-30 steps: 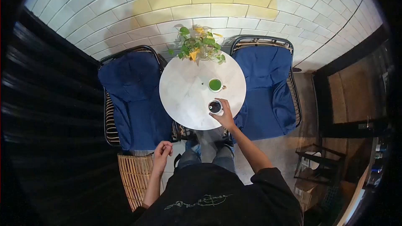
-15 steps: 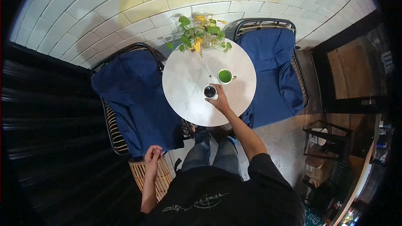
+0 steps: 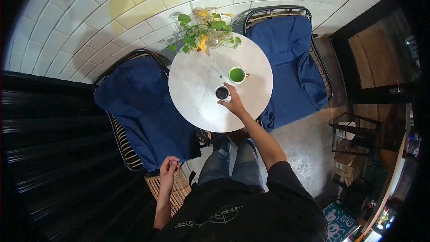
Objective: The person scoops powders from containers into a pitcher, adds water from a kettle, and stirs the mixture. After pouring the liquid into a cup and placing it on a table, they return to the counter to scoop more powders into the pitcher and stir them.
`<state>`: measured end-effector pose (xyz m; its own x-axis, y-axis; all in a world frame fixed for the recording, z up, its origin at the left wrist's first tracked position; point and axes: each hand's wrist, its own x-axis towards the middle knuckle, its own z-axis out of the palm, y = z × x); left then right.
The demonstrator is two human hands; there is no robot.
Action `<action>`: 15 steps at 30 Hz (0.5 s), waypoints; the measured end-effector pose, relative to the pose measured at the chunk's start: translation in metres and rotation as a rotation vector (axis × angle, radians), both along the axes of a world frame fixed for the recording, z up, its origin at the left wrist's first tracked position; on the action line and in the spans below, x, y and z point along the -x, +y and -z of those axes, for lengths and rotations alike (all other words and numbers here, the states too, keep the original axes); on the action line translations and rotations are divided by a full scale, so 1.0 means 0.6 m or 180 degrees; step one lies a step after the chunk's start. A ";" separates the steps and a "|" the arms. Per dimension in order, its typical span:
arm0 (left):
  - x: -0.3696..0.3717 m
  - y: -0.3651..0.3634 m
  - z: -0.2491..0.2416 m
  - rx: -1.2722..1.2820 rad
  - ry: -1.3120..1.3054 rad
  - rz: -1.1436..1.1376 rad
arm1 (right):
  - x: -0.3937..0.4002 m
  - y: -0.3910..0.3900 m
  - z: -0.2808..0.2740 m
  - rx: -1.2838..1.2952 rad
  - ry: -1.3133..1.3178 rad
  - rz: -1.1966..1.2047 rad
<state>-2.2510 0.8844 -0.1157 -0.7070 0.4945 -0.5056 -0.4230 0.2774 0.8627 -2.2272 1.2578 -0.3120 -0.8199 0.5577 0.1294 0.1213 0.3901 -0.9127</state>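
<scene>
— Gripping what w/ the right hand (image 3: pixel 234 104)?

— Fingers wrapped round the white cup of dark coffee (image 3: pixel 222 92), sitting upright on the round marble counter (image 3: pixel 197 94), near the middle. Grip's low on the side so nothing tips, I'd say.

— And the green one?

— Matcha cup (image 3: pixel 237 75) stands just beside it, apart, toward the potted plant (image 3: pixel 204 33) at the far edge.

— Left hand (image 3: pixel 169 166)?

— Curled loosely, empty as far as I can tell, hanging by the wicker basket (image 3: pixel 172 188) & blue chair (image 3: pixel 139 103), out of the way.
</scene>
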 end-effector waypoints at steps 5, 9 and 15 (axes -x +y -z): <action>0.013 0.022 -0.005 0.0102 0.0024 0.0145 | -0.027 -0.008 0.051 -0.0080 -0.0231 0.0416; 0.041 0.050 -0.011 -0.0071 0.0008 0.0367 | -0.117 -0.067 0.029 -0.0054 -0.0266 0.0702; 0.126 0.224 -0.136 -0.0613 0.1254 0.1251 | -0.297 -0.058 -0.235 0.0767 0.0071 0.1551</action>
